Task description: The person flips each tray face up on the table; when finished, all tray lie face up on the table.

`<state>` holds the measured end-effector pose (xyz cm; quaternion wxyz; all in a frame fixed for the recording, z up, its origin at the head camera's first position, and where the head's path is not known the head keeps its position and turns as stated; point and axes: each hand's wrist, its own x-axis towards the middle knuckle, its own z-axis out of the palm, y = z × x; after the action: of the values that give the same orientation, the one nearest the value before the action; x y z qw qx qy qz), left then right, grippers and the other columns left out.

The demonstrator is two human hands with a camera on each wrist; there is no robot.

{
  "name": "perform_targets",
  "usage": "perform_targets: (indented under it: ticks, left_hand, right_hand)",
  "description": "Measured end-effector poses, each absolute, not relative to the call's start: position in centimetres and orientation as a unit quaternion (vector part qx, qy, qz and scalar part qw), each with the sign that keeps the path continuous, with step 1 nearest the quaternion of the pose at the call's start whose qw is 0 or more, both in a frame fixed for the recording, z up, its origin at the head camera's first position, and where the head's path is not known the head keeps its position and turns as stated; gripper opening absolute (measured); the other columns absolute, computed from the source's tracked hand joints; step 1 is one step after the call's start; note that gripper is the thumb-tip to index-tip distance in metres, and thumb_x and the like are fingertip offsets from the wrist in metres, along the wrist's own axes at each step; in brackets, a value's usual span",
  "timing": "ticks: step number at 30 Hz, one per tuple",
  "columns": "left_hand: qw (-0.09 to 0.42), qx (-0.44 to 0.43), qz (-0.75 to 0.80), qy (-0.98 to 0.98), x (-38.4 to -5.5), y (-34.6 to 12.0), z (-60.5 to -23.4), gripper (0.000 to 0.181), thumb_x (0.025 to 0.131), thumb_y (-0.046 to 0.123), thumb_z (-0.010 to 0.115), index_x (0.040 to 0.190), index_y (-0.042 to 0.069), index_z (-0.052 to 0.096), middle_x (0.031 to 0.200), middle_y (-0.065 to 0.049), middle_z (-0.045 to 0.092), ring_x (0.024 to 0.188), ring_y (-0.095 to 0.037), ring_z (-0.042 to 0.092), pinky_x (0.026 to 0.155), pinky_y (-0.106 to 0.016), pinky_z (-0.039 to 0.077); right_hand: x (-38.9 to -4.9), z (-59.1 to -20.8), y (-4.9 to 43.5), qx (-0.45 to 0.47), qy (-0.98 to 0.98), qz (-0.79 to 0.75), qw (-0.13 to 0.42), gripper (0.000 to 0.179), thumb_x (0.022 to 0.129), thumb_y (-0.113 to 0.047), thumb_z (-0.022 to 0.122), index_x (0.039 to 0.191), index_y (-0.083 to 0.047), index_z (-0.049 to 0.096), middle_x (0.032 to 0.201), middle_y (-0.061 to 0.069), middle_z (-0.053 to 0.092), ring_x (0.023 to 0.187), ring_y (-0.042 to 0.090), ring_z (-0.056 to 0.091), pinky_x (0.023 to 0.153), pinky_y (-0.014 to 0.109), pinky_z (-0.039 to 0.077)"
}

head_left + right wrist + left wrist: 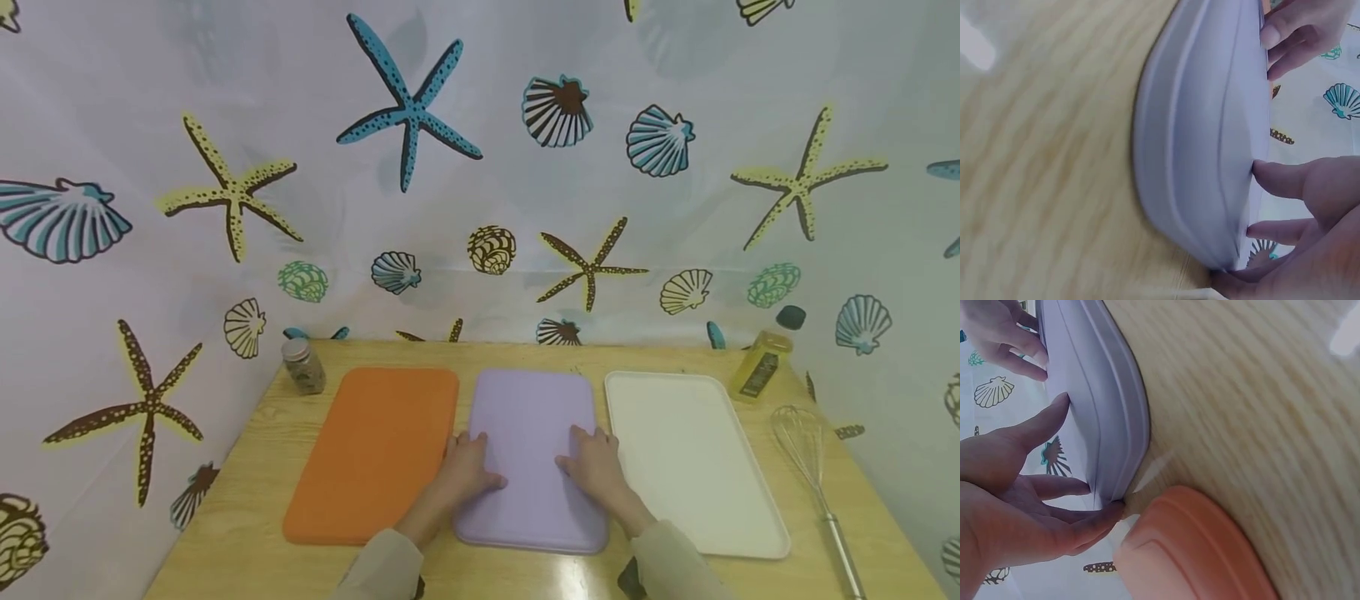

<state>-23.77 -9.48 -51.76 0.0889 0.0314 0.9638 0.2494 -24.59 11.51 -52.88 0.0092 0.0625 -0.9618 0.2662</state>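
Note:
A lavender rectangular tray (532, 467) with a flat top and a stepped side lies in the middle of the table. My left hand (467, 468) rests over its left edge: the thumb touches the top, and the other fingers reach along the edge, nearly straight in the left wrist view. Over the right edge lies my right hand (596, 465), its thumb and index fingertips on the top and the other fingertips down at the rim (1225, 259). An orange tray (375, 458) sits just left of the left hand, and a white tray (690, 458) right of the right hand.
At the back left stands a small capped jar (303, 367). A bottle of yellow liquid (761, 367) with a dark cap is at the back right, and a whisk (817, 483) lies along the right side. A patterned curtain (487, 192) surrounds the wooden table (225, 517).

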Motion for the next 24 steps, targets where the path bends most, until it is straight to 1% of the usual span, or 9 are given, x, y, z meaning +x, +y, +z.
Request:
perform_targets:
  ticks: [5, 7, 11, 14, 15, 17, 20, 24]
  left_hand:
    - [0.076, 0.046, 0.236, 0.968, -23.3, -9.3, -51.4, 0.078, 0.074, 0.024, 0.084, 0.132, -0.013, 0.048, 0.13, -0.032, 0.047, 0.118, -0.041, 0.041, 0.101, -0.049, 0.041]
    - [0.071, 0.05, 0.233, 0.969, -23.2, -9.3, -51.3, 0.077, 0.074, 0.023, 0.084, 0.131, -0.013, 0.048, 0.128, -0.032, 0.049, 0.115, -0.04, 0.042, 0.099, -0.049, 0.042]
    - [0.066, 0.05, 0.224, 0.971, -23.3, -9.3, -51.4, 0.077, 0.074, 0.025, 0.084, 0.132, -0.012, 0.049, 0.127, -0.03, 0.05, 0.115, -0.039, 0.044, 0.098, -0.047, 0.043]
    - [0.064, 0.049, 0.221, 0.972, -23.5, -9.3, -51.7, 0.078, 0.073, 0.026, 0.084, 0.132, -0.011, 0.05, 0.128, -0.03, 0.051, 0.115, -0.039, 0.044, 0.098, -0.047, 0.044]
    - [0.063, 0.049, 0.222, 0.972, -23.5, -9.4, -51.7, 0.078, 0.073, 0.027, 0.085, 0.132, -0.011, 0.05, 0.128, -0.03, 0.05, 0.115, -0.039, 0.044, 0.098, -0.048, 0.044]
    - [0.065, 0.047, 0.227, 0.97, -23.5, -9.4, -51.7, 0.079, 0.073, 0.027, 0.084, 0.133, -0.01, 0.049, 0.13, -0.03, 0.049, 0.117, -0.04, 0.044, 0.099, -0.049, 0.044]
    - [0.067, 0.045, 0.236, 0.968, -23.4, -9.6, -51.6, 0.079, 0.073, 0.028, 0.084, 0.133, -0.01, 0.049, 0.132, -0.03, 0.049, 0.12, -0.04, 0.043, 0.101, -0.05, 0.042]
    - [0.07, 0.048, 0.24, 0.967, -23.5, -9.8, -51.6, 0.08, 0.073, 0.029, 0.084, 0.134, -0.009, 0.049, 0.133, -0.03, 0.048, 0.122, -0.04, 0.043, 0.102, -0.051, 0.041]
  right_hand:
    - [-24.7, -52.9, 11.7, 0.028, -0.95, 0.312, -0.013, 0.059, 0.077, -0.016, 0.077, 0.126, 0.006, 0.056, 0.116, 0.032, 0.053, 0.103, 0.044, 0.046, 0.084, 0.054, 0.046]
    - [-24.8, -52.7, 11.9, 0.017, -0.944, 0.33, -0.014, 0.058, 0.073, -0.013, 0.077, 0.124, 0.005, 0.057, 0.116, 0.031, 0.054, 0.101, 0.044, 0.047, 0.084, 0.053, 0.046]
    - [-24.8, -52.2, 12.3, -0.03, -0.907, 0.42, -0.023, 0.054, 0.071, -0.002, 0.071, 0.123, 0.004, 0.059, 0.127, 0.031, 0.053, 0.117, 0.05, 0.046, 0.095, 0.059, 0.043]
    - [-25.0, -52.2, 12.4, -0.073, -0.869, 0.488, -0.035, 0.052, 0.072, 0.004, 0.066, 0.124, 0.002, 0.059, 0.138, 0.029, 0.046, 0.13, 0.05, 0.037, 0.102, 0.062, 0.037]
    - [-25.1, -52.2, 12.5, -0.081, -0.861, 0.5, -0.038, 0.052, 0.073, 0.004, 0.065, 0.125, 0.002, 0.059, 0.14, 0.029, 0.044, 0.132, 0.049, 0.034, 0.104, 0.061, 0.035]
    - [-25.2, -52.2, 12.5, -0.095, -0.846, 0.523, -0.045, 0.053, 0.074, 0.005, 0.064, 0.127, 0.002, 0.057, 0.144, 0.03, 0.038, 0.136, 0.047, 0.029, 0.108, 0.058, 0.03]
    - [-25.1, -52.1, 12.6, -0.103, -0.831, 0.545, -0.048, 0.054, 0.075, 0.004, 0.063, 0.128, 0.002, 0.055, 0.147, 0.031, 0.033, 0.138, 0.046, 0.025, 0.112, 0.055, 0.025]
    - [-25.1, -51.7, 12.8, -0.104, -0.817, 0.565, -0.042, 0.054, 0.075, 0.005, 0.062, 0.128, 0.002, 0.055, 0.146, 0.03, 0.034, 0.137, 0.047, 0.027, 0.111, 0.055, 0.027]
